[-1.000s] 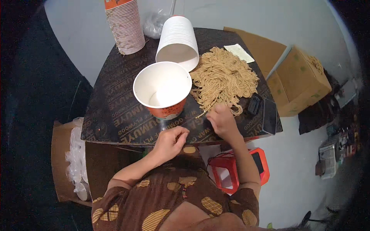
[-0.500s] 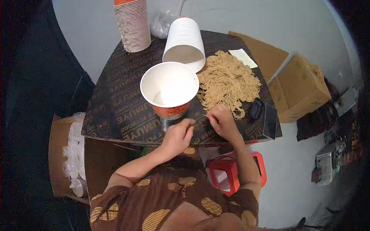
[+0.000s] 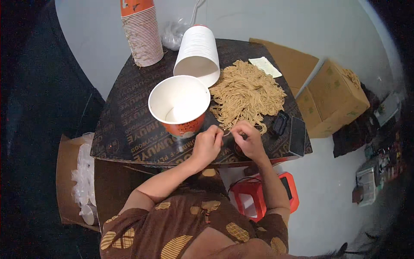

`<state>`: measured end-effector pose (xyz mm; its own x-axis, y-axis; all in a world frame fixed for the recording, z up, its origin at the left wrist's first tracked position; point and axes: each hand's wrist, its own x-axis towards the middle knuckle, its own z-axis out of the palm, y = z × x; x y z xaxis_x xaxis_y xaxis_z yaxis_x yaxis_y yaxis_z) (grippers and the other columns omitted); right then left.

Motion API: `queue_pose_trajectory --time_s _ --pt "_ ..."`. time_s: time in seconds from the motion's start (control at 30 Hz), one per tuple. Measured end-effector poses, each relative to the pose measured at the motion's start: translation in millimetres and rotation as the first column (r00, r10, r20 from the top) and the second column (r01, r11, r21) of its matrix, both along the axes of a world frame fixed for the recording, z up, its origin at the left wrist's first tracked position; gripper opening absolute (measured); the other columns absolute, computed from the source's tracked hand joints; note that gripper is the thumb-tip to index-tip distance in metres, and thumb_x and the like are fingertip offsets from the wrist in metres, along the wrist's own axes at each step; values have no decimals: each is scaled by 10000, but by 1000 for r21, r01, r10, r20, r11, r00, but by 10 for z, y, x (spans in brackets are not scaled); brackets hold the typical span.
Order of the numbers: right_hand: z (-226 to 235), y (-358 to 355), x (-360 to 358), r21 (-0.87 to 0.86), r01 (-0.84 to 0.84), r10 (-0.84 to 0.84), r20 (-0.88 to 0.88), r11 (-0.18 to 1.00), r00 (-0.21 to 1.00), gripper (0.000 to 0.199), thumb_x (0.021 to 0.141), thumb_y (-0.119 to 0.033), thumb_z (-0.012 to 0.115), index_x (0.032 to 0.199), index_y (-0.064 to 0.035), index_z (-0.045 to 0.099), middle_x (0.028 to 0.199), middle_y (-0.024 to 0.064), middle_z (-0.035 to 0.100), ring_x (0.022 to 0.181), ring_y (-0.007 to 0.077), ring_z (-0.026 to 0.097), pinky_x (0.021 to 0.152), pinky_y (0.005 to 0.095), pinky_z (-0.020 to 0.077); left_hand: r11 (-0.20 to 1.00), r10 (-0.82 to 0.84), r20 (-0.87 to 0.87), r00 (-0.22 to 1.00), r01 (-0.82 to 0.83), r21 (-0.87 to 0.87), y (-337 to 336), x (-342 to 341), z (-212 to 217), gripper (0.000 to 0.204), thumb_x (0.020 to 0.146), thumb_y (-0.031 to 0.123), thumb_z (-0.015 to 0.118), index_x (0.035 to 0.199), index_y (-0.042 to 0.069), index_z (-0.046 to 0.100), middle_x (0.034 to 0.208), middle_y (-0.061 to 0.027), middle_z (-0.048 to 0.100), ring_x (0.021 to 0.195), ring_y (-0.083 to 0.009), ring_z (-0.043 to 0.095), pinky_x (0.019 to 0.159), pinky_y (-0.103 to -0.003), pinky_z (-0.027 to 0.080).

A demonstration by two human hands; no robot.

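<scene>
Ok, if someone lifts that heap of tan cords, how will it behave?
The tan cord heap will probably be floppy, since it lies in loose bends and loops. Lifting part may drag more along, as the cords cross and overlap. It seems unlikely to roll, being spread in a low mound on the dark table.

Pinching a thin pale strand (image 3: 227, 134) between left hand (image 3: 207, 145) and right hand (image 3: 250, 141), close together above a dark table (image 3: 125, 118), with a tangled heap of tan strands (image 3: 250, 93) just beyond the right hand, an open orange-and-white tub (image 3: 180, 105) beyond the left, and nested white tubs (image 3: 197, 47) lying on their side farther from both hands.
</scene>
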<state>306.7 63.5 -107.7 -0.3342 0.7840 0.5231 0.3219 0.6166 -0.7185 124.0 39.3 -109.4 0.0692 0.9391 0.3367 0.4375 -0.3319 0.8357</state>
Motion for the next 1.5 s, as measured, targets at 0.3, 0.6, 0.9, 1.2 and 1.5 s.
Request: queue_pose_trajectory --time_s 0.3,0.6,0.9,1.2,1.5 --pt "247 -178 -99 223 238 -224 -84 945 971 25 889 -8 545 896 -9 569 961 112 637 859 229 593 806 344 459 996 66 -459 886 -32 81 -82 -86 -24 121 878 105 594 846 -5 554 674 -237 629 662 -406 655 570 -502 503" --pt "423 -991 -521 342 -426 392 165 838 905 174 772 -47 647 936 -70 594 901 94 632 842 298 622 760 418 501 947 -159 -324 933 237 217 -373 -419 58 426 781 -27 583 1206 1 605 787 -206 630 699 -387 638 601 -468 516" --pt "549 -1269 -832 118 -690 695 0 714 719 272 935 -78 600 1200 -36 556 921 142 629 748 359 589 676 439 505 840 376 -580 723 -1 543 94 -1876 996 611 701 -134 580 1261 108 568 1409 -192 449 1130 -354 575 892 -415 538" --pt "753 -1249 -944 29 -477 476 -138 879 869 128 847 -46 710 962 -51 652 910 80 686 806 239 682 704 332 540 833 128 -761 635 347 430 406 -2137 1228 269 691 -23 692 951 44 673 1446 -155 464 1312 -388 436 1085 -474 395" --pt "468 -754 -1129 -18 15 -19 -319 1000 947 365 886 95 575 1224 30 453 806 51 616 751 104 601 739 247 498 810 -108 -542 833 390 438 -99 -1663 1047 118 761 53 735 854 28 668 757 -123 651 749 -303 645 792 -425 496"
